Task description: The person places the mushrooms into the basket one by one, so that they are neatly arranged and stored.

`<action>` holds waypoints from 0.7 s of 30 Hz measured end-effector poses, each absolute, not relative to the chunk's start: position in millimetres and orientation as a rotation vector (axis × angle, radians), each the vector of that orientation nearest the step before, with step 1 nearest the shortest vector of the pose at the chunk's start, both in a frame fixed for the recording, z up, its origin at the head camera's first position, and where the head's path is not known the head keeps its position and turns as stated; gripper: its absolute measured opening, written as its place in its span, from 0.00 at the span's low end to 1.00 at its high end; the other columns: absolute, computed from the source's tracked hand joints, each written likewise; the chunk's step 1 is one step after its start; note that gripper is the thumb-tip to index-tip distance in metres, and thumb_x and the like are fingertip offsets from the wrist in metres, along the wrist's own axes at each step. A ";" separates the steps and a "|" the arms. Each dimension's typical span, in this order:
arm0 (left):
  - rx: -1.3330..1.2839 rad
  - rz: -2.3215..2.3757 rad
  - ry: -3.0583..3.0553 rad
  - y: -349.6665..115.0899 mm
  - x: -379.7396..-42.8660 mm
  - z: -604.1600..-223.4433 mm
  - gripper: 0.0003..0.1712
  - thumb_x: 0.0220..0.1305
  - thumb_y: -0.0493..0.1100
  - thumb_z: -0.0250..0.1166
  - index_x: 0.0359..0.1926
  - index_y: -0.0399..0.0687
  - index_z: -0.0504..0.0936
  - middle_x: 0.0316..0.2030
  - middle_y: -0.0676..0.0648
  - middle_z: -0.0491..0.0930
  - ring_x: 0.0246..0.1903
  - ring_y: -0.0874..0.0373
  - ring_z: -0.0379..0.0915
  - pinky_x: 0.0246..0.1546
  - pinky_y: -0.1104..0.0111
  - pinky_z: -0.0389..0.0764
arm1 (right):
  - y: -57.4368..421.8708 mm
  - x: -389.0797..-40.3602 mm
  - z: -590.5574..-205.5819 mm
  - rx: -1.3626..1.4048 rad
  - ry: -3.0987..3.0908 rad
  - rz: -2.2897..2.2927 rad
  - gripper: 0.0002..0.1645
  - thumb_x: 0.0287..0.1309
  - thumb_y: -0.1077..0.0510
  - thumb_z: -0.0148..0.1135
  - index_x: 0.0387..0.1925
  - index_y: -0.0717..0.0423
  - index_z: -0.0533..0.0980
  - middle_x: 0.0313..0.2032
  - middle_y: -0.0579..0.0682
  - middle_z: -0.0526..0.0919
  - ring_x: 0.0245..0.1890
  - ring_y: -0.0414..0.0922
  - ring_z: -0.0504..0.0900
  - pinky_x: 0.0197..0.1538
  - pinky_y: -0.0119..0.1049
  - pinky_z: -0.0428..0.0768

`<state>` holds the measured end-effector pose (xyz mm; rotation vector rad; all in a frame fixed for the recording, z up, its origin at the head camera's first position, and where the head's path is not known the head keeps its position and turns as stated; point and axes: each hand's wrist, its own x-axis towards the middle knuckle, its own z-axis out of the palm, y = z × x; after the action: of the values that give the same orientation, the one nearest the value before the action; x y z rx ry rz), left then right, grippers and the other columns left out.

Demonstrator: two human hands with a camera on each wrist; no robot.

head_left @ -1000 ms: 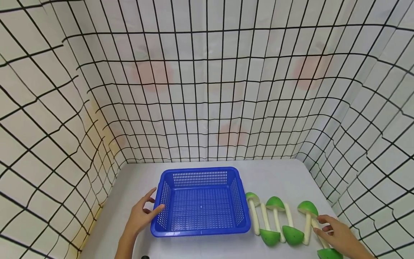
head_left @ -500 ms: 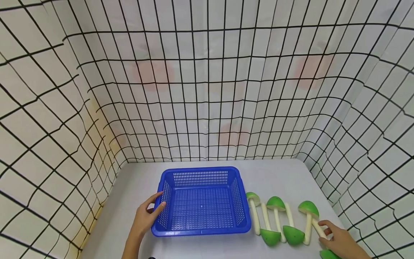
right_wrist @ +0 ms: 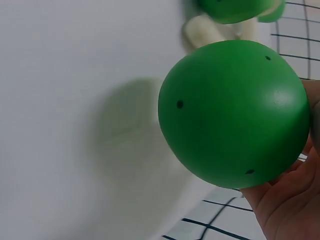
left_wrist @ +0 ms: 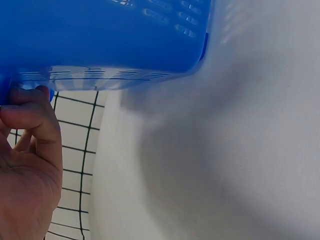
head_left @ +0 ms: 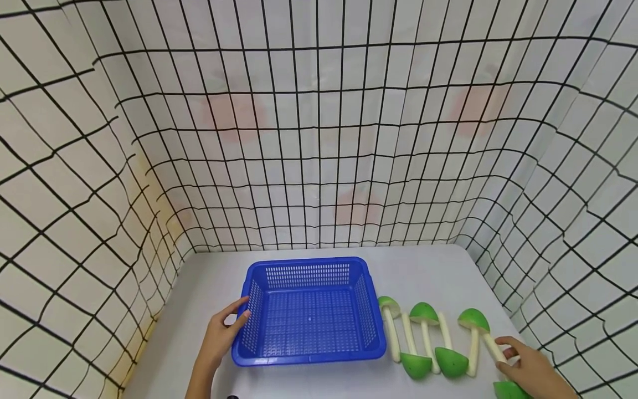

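Mushroom (right_wrist: 232,114) at the right end of the row is in the right hand (head_left: 530,368), whose fingers are bent and seem to grip its stem; whether it is lifted from the surface (head_left: 423,271), I cannot tell. Left hand (head_left: 217,335), thumb and fingers partly closed, pinches the left rim of the basket (head_left: 309,359); the handling seems at an early stage: one mushroom is grasped, but all six lie outside the basket, and the other five mushrooms (head_left: 452,363) are not held. Compared with one second ago, the left forefinger, which was apart from the rim, is now on it; the right hand sits lower along the stem; the basket stays nearly in place.
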<state>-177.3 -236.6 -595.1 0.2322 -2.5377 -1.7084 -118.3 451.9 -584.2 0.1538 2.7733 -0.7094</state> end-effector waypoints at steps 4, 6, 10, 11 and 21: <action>0.246 -1.663 -2.544 -237.2 -178.9 -593.6 0.25 0.70 0.50 0.69 0.65 0.54 0.81 0.49 0.39 0.80 0.37 0.53 0.81 0.34 0.70 0.83 | 445.7 -117.8 -567.2 0.144 2.827 -0.714 0.34 0.59 0.52 0.71 0.62 0.66 0.72 0.39 0.51 0.86 0.29 0.39 0.79 0.30 0.34 0.76; 0.270 -1.650 -2.538 -236.7 -179.1 -592.9 0.24 0.70 0.51 0.68 0.65 0.54 0.82 0.48 0.40 0.81 0.39 0.53 0.80 0.35 0.71 0.82 | 442.1 -118.4 -560.6 0.126 2.856 -0.749 0.34 0.59 0.53 0.72 0.62 0.66 0.72 0.40 0.52 0.86 0.28 0.36 0.79 0.29 0.33 0.77; 0.337 -1.615 -2.540 -232.6 -179.0 -593.1 0.24 0.71 0.54 0.66 0.66 0.57 0.81 0.50 0.41 0.81 0.41 0.52 0.80 0.36 0.71 0.81 | 436.9 -120.8 -552.6 0.087 2.928 -0.797 0.34 0.60 0.53 0.73 0.63 0.62 0.72 0.42 0.53 0.87 0.27 0.31 0.80 0.28 0.31 0.77; 0.351 -1.612 -2.538 -231.6 -178.7 -592.8 0.25 0.72 0.55 0.66 0.66 0.57 0.81 0.50 0.41 0.81 0.40 0.52 0.80 0.36 0.71 0.81 | 435.5 -121.6 -551.7 0.081 2.941 -0.808 0.34 0.60 0.53 0.73 0.63 0.61 0.72 0.42 0.53 0.87 0.27 0.30 0.80 0.28 0.31 0.77; 0.425 -1.622 -2.515 -230.1 -178.6 -594.2 0.26 0.69 0.57 0.68 0.65 0.59 0.82 0.50 0.40 0.81 0.37 0.53 0.82 0.35 0.73 0.82 | 417.2 -134.3 -552.5 0.039 2.967 -0.904 0.34 0.61 0.51 0.73 0.65 0.58 0.72 0.45 0.55 0.86 0.27 0.29 0.79 0.29 0.30 0.76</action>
<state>-178.6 -230.1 -594.2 0.4253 -2.5148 -1.6220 -134.3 417.2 -552.5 0.0394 2.9669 -0.9040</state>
